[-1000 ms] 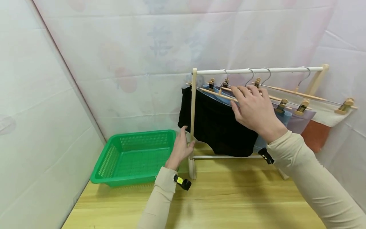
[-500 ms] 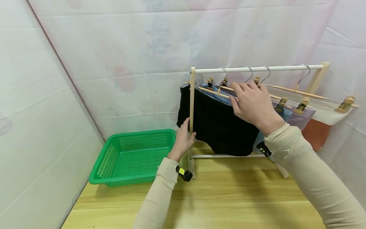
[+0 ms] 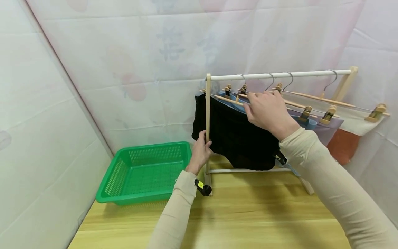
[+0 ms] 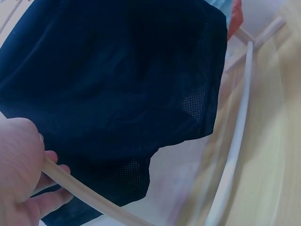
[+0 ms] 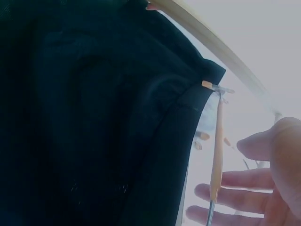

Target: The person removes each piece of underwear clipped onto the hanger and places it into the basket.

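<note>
One post (image 3: 207, 110) gripped by the left hand (image 3: 200, 152), right hand (image 3: 269, 112) loose at the hanger (image 5: 217, 155) — a nudge could unhook it

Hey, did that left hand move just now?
Yes. Compared with the green basket, the left hand has gone up and a bit right, and now holds the wooden post.

Head cam: high, facing forward-down at rack (image 3: 280, 75). Wrist cams: close in; all share black garment (image 3: 239, 135).
</note>
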A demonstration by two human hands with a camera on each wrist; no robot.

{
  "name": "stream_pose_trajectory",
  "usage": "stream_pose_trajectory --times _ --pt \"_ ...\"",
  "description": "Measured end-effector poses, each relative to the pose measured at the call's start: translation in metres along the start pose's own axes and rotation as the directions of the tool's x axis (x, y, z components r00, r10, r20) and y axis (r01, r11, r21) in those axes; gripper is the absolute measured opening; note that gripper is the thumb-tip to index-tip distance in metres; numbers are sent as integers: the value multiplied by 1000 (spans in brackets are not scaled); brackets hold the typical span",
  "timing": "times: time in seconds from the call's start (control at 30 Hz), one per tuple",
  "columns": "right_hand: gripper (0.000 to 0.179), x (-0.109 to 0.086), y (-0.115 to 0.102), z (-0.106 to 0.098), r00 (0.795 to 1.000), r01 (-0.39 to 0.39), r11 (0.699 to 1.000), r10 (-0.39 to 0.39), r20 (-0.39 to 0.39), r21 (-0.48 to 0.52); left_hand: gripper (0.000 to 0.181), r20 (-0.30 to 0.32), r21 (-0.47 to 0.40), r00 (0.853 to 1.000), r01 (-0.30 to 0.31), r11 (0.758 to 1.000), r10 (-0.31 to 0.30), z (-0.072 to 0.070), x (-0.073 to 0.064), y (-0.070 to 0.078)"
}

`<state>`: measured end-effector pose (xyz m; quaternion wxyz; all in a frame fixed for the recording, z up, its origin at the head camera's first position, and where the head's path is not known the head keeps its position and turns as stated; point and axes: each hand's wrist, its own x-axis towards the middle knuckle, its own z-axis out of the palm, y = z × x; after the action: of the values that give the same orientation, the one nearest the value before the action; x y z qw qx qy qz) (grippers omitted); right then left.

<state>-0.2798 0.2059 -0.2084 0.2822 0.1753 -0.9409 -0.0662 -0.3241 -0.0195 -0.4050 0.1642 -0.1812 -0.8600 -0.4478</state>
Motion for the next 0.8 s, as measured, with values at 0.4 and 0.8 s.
stream_pose_trajectory --times 0.4,0.8 --pt "36 23 -2 7 985 -65 985 39 167 157 42 20 33 1000 -22 999 21 0 1 -6" --pt "32 30 2 12 966 -174 890 72 248 421 37 23 0 998 -59 998 59 -1 2 -10"
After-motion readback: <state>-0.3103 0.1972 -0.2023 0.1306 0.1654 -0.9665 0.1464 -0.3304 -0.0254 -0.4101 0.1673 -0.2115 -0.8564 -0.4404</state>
